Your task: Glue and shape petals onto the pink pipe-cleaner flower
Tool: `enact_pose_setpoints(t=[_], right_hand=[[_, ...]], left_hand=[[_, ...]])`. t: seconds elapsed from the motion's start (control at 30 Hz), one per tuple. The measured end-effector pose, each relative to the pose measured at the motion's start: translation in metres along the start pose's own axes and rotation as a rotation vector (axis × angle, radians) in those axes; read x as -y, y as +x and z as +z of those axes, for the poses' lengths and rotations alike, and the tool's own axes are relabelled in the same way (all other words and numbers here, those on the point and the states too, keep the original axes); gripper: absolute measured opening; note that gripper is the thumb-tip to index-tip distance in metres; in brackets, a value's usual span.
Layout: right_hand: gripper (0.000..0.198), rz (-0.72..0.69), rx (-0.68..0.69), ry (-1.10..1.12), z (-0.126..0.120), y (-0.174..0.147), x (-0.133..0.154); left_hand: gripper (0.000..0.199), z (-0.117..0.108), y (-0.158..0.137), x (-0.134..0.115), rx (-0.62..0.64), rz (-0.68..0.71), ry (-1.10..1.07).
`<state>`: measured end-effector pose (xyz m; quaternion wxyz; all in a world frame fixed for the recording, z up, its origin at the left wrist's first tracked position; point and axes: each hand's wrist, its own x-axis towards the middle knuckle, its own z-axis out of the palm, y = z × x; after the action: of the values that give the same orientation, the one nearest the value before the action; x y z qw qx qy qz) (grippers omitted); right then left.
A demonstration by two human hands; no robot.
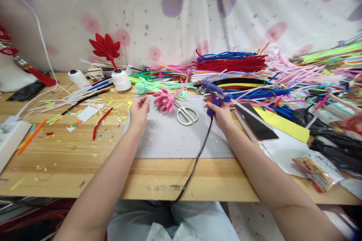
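Observation:
My right hand [222, 115] is wrapped round the handle of a blue hot glue gun [217, 97], whose nozzle points left and away from me. A white glue stick [240, 104] sticks out of its back, and a black cord [195, 167] runs down over the table edge. My left hand [140, 110] is closed in a pinch above the grey cutting mat [181, 143]; whatever sits between its fingertips is too small to make out. Just right of it lies a pink pipe-cleaner flower [164, 101] with a pink stem. Scissors [187, 116] with pale handles rest beside the flower.
Bundles of coloured pipe cleaners [232, 63] line the back. A red flower [105, 47] stands in a white thread spool [121, 81]. At right are a phone [258, 122], yellow sheet [283, 124] and snack packet [316, 169]. A power strip [13, 139] sits at left.

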<state>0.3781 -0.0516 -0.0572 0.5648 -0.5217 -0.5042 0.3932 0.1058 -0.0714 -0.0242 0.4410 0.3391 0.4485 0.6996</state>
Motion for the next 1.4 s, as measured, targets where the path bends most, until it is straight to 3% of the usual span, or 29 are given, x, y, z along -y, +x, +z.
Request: enact_pose_setpoints(t=[0.17,0.3,0.7,1.4], right_hand=[[0.035,0.068,0.321,0.021,0.018,-0.017,0.009],[0.04,0.08,0.476,-0.068,0.025,-0.028,0.013],[0.042,0.067,0.431,-0.171,0.037,-0.034,0.013],[0.042,0.062,0.403,-0.19,0.042,-0.037,0.007]], left_hand=[[0.01,0.014,-0.019,0.014,0.186,-0.56,-0.257],[0.01,0.006,-0.023,0.017,0.239,-0.742,-0.33],[0.011,0.004,-0.02,0.022,0.34,-0.701,-0.278],[0.005,0.005,-0.019,0.03,0.284,-0.589,-0.127]])
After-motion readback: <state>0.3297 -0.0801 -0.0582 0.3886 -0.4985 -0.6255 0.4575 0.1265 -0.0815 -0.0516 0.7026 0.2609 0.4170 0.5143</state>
